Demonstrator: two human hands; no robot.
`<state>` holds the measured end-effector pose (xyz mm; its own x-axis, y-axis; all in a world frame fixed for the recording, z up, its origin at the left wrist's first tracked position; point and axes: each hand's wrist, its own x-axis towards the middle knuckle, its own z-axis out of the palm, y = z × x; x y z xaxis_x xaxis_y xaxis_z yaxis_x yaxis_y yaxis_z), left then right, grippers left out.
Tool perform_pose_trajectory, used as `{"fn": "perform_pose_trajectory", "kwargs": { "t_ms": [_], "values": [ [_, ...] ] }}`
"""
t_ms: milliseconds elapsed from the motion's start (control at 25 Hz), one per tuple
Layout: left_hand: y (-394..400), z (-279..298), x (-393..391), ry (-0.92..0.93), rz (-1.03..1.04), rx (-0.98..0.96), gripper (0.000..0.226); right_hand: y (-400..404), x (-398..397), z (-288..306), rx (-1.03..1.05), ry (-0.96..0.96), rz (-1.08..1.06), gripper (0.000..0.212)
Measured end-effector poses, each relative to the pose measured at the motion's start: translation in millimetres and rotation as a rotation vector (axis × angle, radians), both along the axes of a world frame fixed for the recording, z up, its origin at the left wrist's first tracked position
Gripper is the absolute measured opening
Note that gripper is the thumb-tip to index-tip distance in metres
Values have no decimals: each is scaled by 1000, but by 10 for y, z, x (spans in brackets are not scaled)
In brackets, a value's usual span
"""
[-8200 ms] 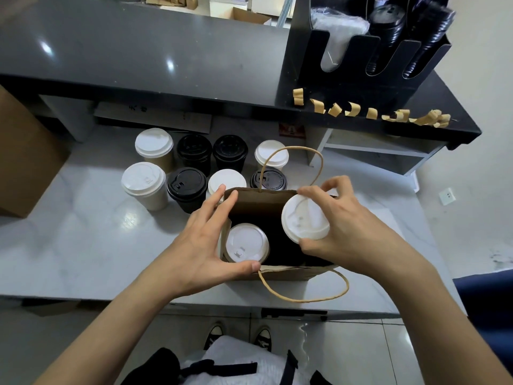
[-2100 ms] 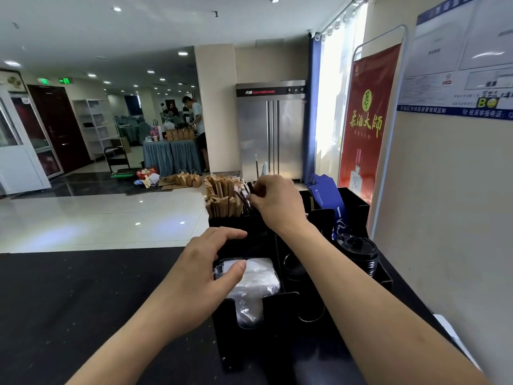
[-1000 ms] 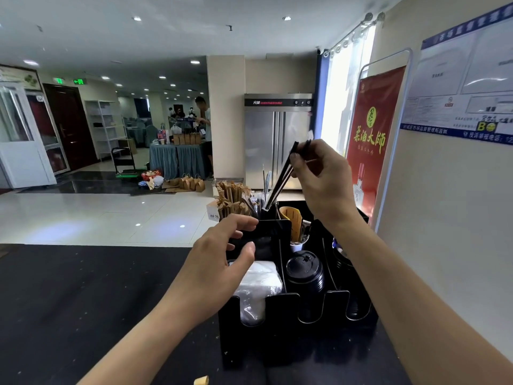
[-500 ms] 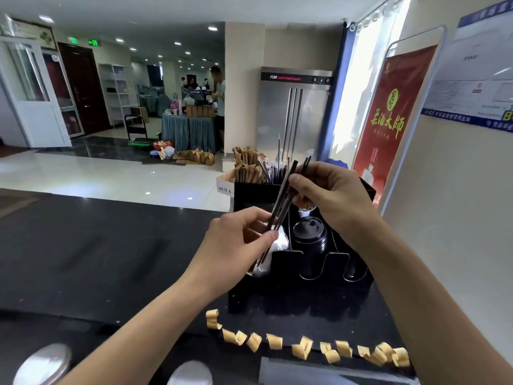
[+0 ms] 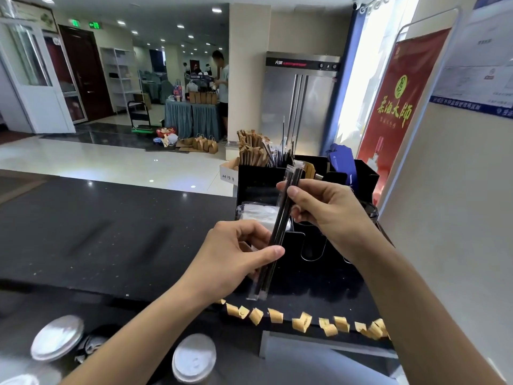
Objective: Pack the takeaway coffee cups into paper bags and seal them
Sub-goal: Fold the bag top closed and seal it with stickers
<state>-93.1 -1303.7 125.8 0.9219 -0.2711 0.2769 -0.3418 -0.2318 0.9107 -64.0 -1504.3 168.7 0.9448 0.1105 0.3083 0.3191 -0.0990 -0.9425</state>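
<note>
Both hands hold a small bundle of black straws [image 5: 280,226] in clear wrappers, raised above the black counter [image 5: 111,232]. My right hand [image 5: 324,209] pinches the bundle near its upper end. My left hand [image 5: 238,257] grips the lower part between thumb and fingers. White-lidded coffee cups [image 5: 194,357] and another white lid [image 5: 57,336] show blurred at the bottom edge, below the counter. The paper bag is out of view.
A black organiser [image 5: 308,245] behind the hands holds napkins [image 5: 261,213], brown-wrapped sticks [image 5: 252,150], more straws and black lids. Brown tape pieces [image 5: 302,320] hang along the counter's front edge. A wall stands at the right; a person stands far back.
My right hand lifted straws out of the organiser and brought them toward me. My left hand left the napkin slot and took hold of their lower part. The view tilted down.
</note>
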Motion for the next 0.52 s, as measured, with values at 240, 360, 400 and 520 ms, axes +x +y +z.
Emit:
{"fn": "perform_pose_trajectory", "kwargs": {
  "t_ms": [240,360,400,520],
  "values": [
    [-15,-39,-64,47,-18,-13,20,-11,-56,-30,47,42,-36,26],
    [-1,-94,-164,52,-36,20,16,22,-198,-79,17,41,-25,23],
    [11,-114,-212,61,-46,19,15,39,-265,-105,-3,29,-25,22],
    [66,-202,-382,77,-58,12,14,108,-533,-200,-49,-20,-17,19]
  ]
}}
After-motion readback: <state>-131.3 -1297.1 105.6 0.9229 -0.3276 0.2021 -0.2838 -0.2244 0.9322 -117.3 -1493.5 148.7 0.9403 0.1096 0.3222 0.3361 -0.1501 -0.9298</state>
